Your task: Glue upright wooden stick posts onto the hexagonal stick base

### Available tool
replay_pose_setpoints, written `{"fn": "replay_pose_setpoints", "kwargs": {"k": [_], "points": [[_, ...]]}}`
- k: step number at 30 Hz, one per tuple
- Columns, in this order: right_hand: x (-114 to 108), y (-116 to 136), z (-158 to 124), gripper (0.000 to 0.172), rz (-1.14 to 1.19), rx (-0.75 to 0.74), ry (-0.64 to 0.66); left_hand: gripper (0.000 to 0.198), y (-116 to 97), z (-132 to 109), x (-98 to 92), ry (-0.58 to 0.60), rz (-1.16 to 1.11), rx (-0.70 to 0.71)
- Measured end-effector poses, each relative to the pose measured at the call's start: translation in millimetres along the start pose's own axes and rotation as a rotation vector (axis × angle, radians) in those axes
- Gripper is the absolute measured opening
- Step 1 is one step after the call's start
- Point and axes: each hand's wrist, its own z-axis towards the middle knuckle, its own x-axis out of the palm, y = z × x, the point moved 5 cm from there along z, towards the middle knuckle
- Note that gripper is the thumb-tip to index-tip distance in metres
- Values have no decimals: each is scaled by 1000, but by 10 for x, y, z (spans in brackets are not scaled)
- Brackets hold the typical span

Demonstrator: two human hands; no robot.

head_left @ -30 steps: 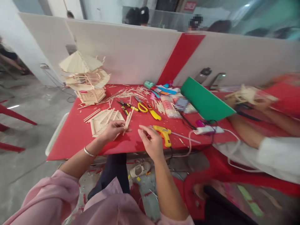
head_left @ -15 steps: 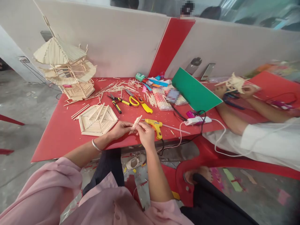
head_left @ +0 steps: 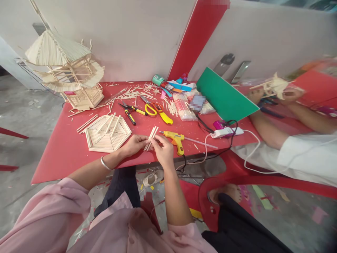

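Note:
Near the table's front edge, my left hand (head_left: 135, 144) and my right hand (head_left: 162, 148) pinch a few short wooden sticks (head_left: 153, 133) between them, the sticks side by side and tilted. How many sticks there are is partly hidden by my fingers. Left of my hands lies a flat hexagonal stick panel (head_left: 92, 137) with a few sticks standing raised on it. A yellow glue gun (head_left: 177, 138) rests just right of my right hand, its nozzle pointing left.
A tiered stick pagoda (head_left: 79, 80) stands at back left. Pliers (head_left: 130, 112), scissors (head_left: 150, 109) and loose sticks (head_left: 134, 94) lie mid-table. A green board (head_left: 226, 95) leans right, near a power strip (head_left: 228, 132) with cables. Beyond it, a co-worker's hands (head_left: 292, 94) hold a stick model.
The view has shifted slightly, tilting downward. My hands stay together on the sticks, which now stand a little more upright and are fanned slightly apart.

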Motion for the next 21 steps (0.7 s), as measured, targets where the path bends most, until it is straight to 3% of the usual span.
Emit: {"fn": "replay_pose_setpoints", "kwargs": {"k": [10, 16, 19, 21], "points": [[-2, -20, -8, 27, 30, 46, -10, 45, 53, 20, 19, 16, -23, -14], [27, 84, 76, 28, -12, -63, -15, 40, -19, 7, -19, -56, 43, 24], [-105, 166, 50, 32, -115, -134, -60, 40, 26, 11, -47, -106, -35, -39], [-316, 176, -3, 34, -259, -146, -180, 38, 71, 19, -58, -128, -87, -108]]}}
